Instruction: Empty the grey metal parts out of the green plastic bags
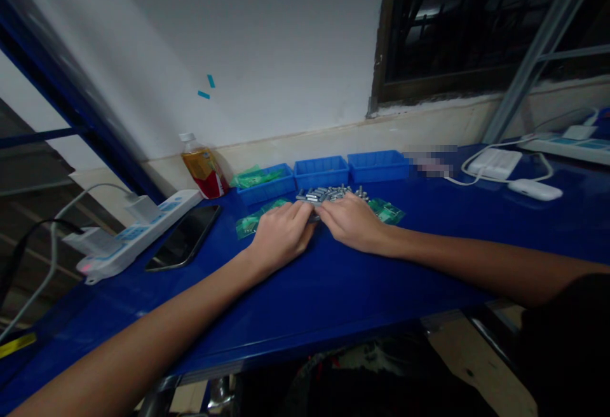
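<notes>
Here, holds the left hand (281, 229) and the right hand (357, 223) close together in front of the middle blue tray (322, 179), with fingers bent inward at a heap of small metal pieces (339, 194). Cannot tell whether gripping any. Has that heap on the blue surface (309, 302), just before the tray: at its left, elongated and lying with long axes roughly sideways, along the tray's front wall; at its right, pointing mixed ways, partly upright. Includes a green packet (248, 226) left of the tray.
</notes>
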Tool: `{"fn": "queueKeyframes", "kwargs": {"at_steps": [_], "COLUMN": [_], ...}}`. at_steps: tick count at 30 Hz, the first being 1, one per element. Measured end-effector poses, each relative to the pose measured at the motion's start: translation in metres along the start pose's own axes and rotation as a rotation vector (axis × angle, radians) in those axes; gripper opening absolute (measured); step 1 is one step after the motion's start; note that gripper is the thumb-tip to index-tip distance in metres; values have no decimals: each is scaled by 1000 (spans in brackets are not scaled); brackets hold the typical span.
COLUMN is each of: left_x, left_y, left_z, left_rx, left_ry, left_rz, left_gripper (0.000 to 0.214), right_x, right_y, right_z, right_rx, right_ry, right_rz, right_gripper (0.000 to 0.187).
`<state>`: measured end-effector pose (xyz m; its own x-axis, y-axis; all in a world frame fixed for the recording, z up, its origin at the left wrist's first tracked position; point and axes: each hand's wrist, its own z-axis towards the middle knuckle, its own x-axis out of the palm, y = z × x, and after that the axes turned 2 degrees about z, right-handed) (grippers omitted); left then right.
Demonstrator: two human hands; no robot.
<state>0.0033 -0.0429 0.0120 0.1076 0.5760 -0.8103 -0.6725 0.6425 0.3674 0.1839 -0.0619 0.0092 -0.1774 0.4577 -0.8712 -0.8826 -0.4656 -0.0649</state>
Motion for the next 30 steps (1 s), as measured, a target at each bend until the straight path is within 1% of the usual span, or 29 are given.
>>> {"fn": "queueKeyframes", "kwargs": {"at_steps": [2, 4, 6, 8, 12, 15, 18, 20, 22, 24, 27, 30], "left_x": [1, 2, 4, 5, 6, 5, 5, 7, 9, 11, 11, 11], "left_y": [0, 1, 2, 2, 4, 4, 4, 4, 6, 7, 8, 8], "left_z": [0, 0, 0, 1, 3, 3, 3, 3, 3, 2, 2, 2], "left_rx": [-1, -1, -16, -45, -80, -84, -105, -130, -144, -140, -123, -112], "left_ry": [-16, -9, 12, 34, 80, 124, 129, 123, 137, 164, 190, 203], "left_rz": [9, 4, -3, -6, -12, -28, -53, -81, -116, -139, -134, -122], "left_gripper": [26, 29, 30, 31, 33, 36, 36, 35, 36, 36, 34, 32], "right_x": [-1, -2, -3, -4, -3, -1, 0, 0, 2, 5, 11, 17], "right_y": [-1, -3, -6, -9, -15, -19, -26, -36, -52, -72, -98, -114], "right_z": [0, 0, 0, 0, 0, 3, 7, 12, 17, 21, 24, 25], "right_rx": [19, 27, -1, -64, -156, -170, -158, -110, -21, 82, 210, 289], "right_ry": [-12, -42, -83, -117, -150, -133, -119, -126, -143, -165, -165, -164], "right_rz": [52, 140, 225, 267, 274, 259, 211, 171, 122, 77, 26, -2], "right_gripper": [42, 36, 30, 30, 22, 21, 23, 23, 23, 25, 26, 26]}}
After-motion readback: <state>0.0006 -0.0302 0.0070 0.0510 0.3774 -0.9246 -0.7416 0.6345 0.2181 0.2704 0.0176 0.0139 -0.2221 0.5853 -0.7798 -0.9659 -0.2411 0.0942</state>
